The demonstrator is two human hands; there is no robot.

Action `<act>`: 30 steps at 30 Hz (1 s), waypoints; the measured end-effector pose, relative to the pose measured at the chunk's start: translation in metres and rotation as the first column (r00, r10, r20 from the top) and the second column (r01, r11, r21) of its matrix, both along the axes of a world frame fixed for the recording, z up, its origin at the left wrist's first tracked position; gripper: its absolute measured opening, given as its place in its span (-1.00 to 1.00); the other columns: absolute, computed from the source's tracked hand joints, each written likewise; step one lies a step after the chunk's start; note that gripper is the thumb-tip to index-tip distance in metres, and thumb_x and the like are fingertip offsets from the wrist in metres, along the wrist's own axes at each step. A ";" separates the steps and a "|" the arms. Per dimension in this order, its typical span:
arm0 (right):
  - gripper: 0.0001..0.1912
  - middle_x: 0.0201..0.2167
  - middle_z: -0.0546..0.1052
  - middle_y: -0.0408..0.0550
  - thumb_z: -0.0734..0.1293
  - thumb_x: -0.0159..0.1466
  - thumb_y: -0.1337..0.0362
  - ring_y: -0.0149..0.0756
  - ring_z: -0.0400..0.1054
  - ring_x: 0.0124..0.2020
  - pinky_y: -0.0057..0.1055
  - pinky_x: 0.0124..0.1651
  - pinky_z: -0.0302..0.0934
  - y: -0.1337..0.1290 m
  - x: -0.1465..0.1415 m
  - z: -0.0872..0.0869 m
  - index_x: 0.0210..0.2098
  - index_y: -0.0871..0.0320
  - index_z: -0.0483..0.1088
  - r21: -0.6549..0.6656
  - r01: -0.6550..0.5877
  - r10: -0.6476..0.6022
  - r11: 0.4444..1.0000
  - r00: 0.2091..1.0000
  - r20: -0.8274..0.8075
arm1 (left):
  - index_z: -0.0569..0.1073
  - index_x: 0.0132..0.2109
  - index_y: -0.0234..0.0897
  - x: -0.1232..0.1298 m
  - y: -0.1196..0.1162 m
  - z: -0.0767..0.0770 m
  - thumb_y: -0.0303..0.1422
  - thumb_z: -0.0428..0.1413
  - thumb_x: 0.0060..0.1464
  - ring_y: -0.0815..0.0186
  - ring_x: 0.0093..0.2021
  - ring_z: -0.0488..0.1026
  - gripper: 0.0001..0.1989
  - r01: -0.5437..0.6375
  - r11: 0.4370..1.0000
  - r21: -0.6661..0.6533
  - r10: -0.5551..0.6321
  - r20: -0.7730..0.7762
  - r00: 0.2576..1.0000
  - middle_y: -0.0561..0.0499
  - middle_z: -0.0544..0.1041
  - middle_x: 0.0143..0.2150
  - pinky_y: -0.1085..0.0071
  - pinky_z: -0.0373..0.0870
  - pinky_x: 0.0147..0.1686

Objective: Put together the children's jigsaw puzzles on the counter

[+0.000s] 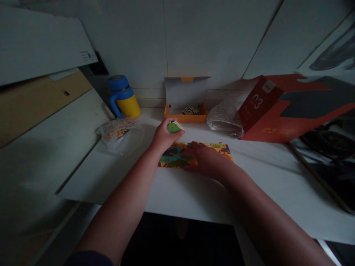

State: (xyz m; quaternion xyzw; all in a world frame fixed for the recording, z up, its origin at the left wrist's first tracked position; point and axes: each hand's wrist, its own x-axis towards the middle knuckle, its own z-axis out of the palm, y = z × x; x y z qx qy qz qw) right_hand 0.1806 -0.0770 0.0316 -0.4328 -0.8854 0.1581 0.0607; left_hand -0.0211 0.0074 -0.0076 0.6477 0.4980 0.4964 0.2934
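My left hand point(163, 135) is closed around a puzzle piece point(173, 127) with a green print and pale edges, raised just above the far side of a colourful picture puzzle point(173, 162). The puzzle lies flat on the white counter, printed with animals and plants in teal, yellow and orange. My right hand point(203, 157) rests palm down over its middle, fingers stretched out and hiding part of the picture. Behind both hands stands an orange box point(185, 118), lid up, with several striped dark-and-pale pieces point(190, 111) inside.
A blue and yellow flask point(124, 98) and a clear bag of small orange things point(119, 131) stand at the left. Toward the right are crumpled clear plastic wrap point(224, 118), a large red box point(266, 111) and a stove point(330, 147). White counter point(188, 199) borders the puzzle.
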 end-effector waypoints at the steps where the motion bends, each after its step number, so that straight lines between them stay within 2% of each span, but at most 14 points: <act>1: -0.56 0.04 0.52 0.13 0.53 0.25 0.15 -0.01 0.47 0.00 -0.22 0.07 0.32 0.000 0.001 0.000 0.12 -0.02 0.59 0.003 0.005 -0.005 1.000 1.000 -0.005 | 0.49 0.10 -0.18 0.000 -0.001 0.002 -0.21 0.42 -0.01 0.21 -0.04 0.54 -0.46 0.005 1.000 0.015 -0.005 -0.025 1.000 -0.08 0.59 0.04 0.28 0.46 -0.01; 3: -0.59 0.05 0.54 0.14 0.51 0.27 0.15 0.00 0.47 0.00 -0.23 0.05 0.30 0.002 0.003 0.000 0.11 0.00 0.59 0.001 0.010 -0.010 1.000 1.000 -0.018 | 0.48 0.11 -0.16 0.002 -0.004 0.006 -0.23 0.42 0.00 0.19 0.01 0.54 -0.46 0.026 0.999 0.040 -0.023 -0.070 0.997 -0.09 0.59 0.07 0.24 0.44 0.06; 5: -0.71 -0.02 0.58 0.13 0.45 0.33 0.18 -0.06 0.49 -0.07 -0.27 -0.02 0.29 0.006 0.005 0.003 0.03 0.06 0.60 0.011 0.059 -0.059 0.998 0.997 -0.059 | 0.47 0.12 -0.14 0.003 -0.008 0.010 -0.25 0.43 -0.01 0.16 0.06 0.54 -0.45 0.067 0.995 0.074 -0.059 -0.111 0.992 -0.10 0.58 0.12 0.21 0.42 0.11; 8: -0.83 -0.20 0.63 0.02 0.32 0.42 0.24 -0.21 0.48 -0.29 -0.32 -0.19 0.23 0.015 0.011 0.005 -0.12 0.10 0.56 0.062 0.303 -0.285 0.951 0.936 -0.205 | 0.46 0.15 -0.14 0.006 -0.013 0.014 -0.30 0.43 -0.01 0.13 0.15 0.52 -0.43 0.160 0.978 0.137 -0.134 -0.183 0.974 -0.12 0.57 0.17 0.19 0.38 0.19; 10: -0.83 -0.26 0.64 -0.03 0.31 0.43 0.17 -0.25 0.47 -0.35 -0.34 -0.27 0.19 0.021 0.015 0.004 -0.18 0.10 0.52 0.057 0.459 -0.418 0.886 0.848 -0.326 | 0.46 0.17 -0.16 0.009 -0.016 0.016 -0.32 0.43 -0.01 0.13 0.18 0.52 -0.41 0.223 0.963 0.153 -0.184 -0.233 0.955 -0.12 0.58 0.17 0.18 0.38 0.21; 11: -0.80 -0.27 0.64 -0.05 0.34 0.41 0.12 -0.26 0.48 -0.36 -0.35 -0.29 0.18 0.023 0.017 0.002 -0.19 0.10 0.51 0.033 0.497 -0.451 0.867 0.811 -0.372 | 0.46 0.17 -0.17 0.010 -0.017 0.016 -0.32 0.43 -0.01 0.12 0.18 0.52 -0.41 0.248 0.957 0.154 -0.204 -0.254 0.945 -0.13 0.58 0.17 0.19 0.38 0.21; 14: -0.69 -0.29 0.65 -0.07 0.44 0.30 -0.03 -0.26 0.50 -0.35 -0.37 -0.32 0.19 0.028 0.017 -0.007 -0.22 0.09 0.49 -0.069 0.498 -0.471 0.865 0.756 -0.455 | 0.44 0.20 -0.18 0.016 -0.021 0.015 -0.40 0.40 -0.01 0.13 0.19 0.53 -0.39 0.322 0.938 0.130 -0.275 -0.289 0.917 -0.12 0.58 0.18 0.20 0.41 0.20; 18: -0.67 -0.35 0.64 -0.12 0.51 0.20 -0.03 -0.28 0.48 -0.39 -0.38 -0.34 0.17 0.029 0.012 -0.017 -0.30 0.08 0.47 -0.135 0.511 -0.506 0.849 0.713 -0.486 | 0.40 0.23 -0.16 0.021 -0.024 0.013 -0.52 0.35 -0.05 0.12 0.23 0.52 -0.32 0.405 0.909 0.102 -0.361 -0.296 0.884 -0.12 0.55 0.23 0.19 0.41 0.22; 23: -0.72 -0.38 0.64 -0.13 0.49 0.22 0.01 -0.26 0.51 -0.38 -0.38 -0.33 0.19 0.029 0.008 -0.017 -0.31 0.07 0.50 -0.203 0.536 -0.559 0.819 0.668 -0.492 | 0.38 0.25 -0.14 0.021 -0.024 0.012 -0.48 0.38 -0.05 0.09 0.23 0.51 -0.29 0.401 0.909 0.111 -0.354 -0.300 0.886 -0.13 0.54 0.24 0.16 0.40 0.23; 30: -0.72 -0.37 0.65 -0.13 0.50 0.22 0.01 -0.26 0.51 -0.39 -0.38 -0.35 0.17 0.022 0.002 -0.011 -0.31 0.07 0.49 -0.182 0.591 -0.592 0.786 0.633 -0.498 | 0.33 0.30 -0.15 0.022 -0.024 0.010 -0.52 0.36 -0.05 0.09 0.20 0.53 -0.24 0.367 0.924 0.106 -0.318 -0.320 0.893 -0.16 0.53 0.24 0.16 0.42 0.20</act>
